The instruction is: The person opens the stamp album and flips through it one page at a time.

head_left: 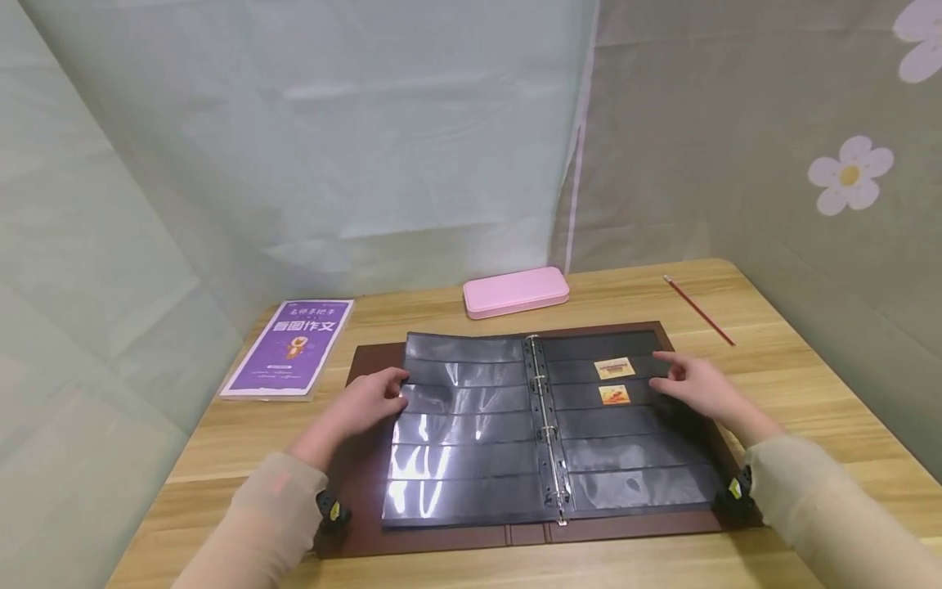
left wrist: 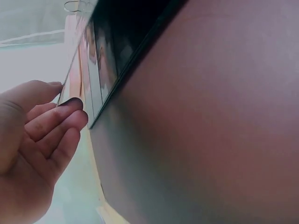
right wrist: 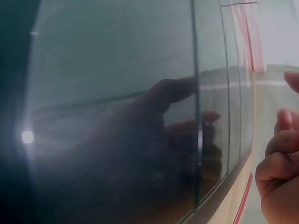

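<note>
A ring-bound stamp album [head_left: 434,541] lies open on the table, its dark pages divided into clear pocket strips. My left hand [head_left: 371,399] pinches the outer edge of the left page [head_left: 471,425], which sits slightly raised. In the left wrist view, the thumb of my left hand [left wrist: 35,135] is on one side of the page edge and the fingers are on the other. Two small stamps, a pale one [head_left: 614,368] and an orange one [head_left: 614,395], sit in the right page [head_left: 633,458]. By that page's right edge is my right hand [head_left: 695,384], its fingers loosely bent and holding nothing.
A pink pencil case [head_left: 516,292] stands behind the album near the fabric backdrop. A purple book [head_left: 289,348] lies at the left, and a red pencil [head_left: 699,311] lies at the back right. Metal rings [head_left: 548,431] run down the album's middle.
</note>
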Motion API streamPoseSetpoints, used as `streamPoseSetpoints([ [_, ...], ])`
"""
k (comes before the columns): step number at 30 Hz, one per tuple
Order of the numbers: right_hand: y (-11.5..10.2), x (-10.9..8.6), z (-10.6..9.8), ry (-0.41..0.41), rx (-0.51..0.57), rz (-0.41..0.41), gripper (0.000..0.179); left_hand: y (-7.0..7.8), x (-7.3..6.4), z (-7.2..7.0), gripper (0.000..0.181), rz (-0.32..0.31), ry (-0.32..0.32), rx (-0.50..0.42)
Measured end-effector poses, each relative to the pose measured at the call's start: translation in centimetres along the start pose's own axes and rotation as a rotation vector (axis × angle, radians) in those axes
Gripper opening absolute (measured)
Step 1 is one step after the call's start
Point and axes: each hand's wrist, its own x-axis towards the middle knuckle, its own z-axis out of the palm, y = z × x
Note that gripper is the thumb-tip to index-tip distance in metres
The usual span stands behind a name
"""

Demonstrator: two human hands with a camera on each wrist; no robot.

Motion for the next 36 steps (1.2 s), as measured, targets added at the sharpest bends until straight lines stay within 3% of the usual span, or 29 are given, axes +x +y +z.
streamPoseSetpoints([
  [4, 0.6, -0.2, 0.1, -0.002, -0.043, 0.003, 0.058, -0.1, -0.1, 0.5, 0.043, 0.007, -0.01, 0.021],
  [13, 1.2, -1.0, 0.1, -0.005, -0.068, 0.026, 0.06, -0.1, -0.1, 1.3, 0.053, -0.012, -0.105, 0.043],
  [23, 2.3, -1.4, 0.0, -0.021, -0.089, 0.062, 0.062, -0.6, 0.1, 1.9, 0.055, -0.071, -0.183, 0.064],
  [36, 2.4, -1.4, -0.1, -0.045, -0.041, 0.139, 0.064, -0.9, -0.2, 2.1, 0.055, -0.102, -0.183, -0.025],
])
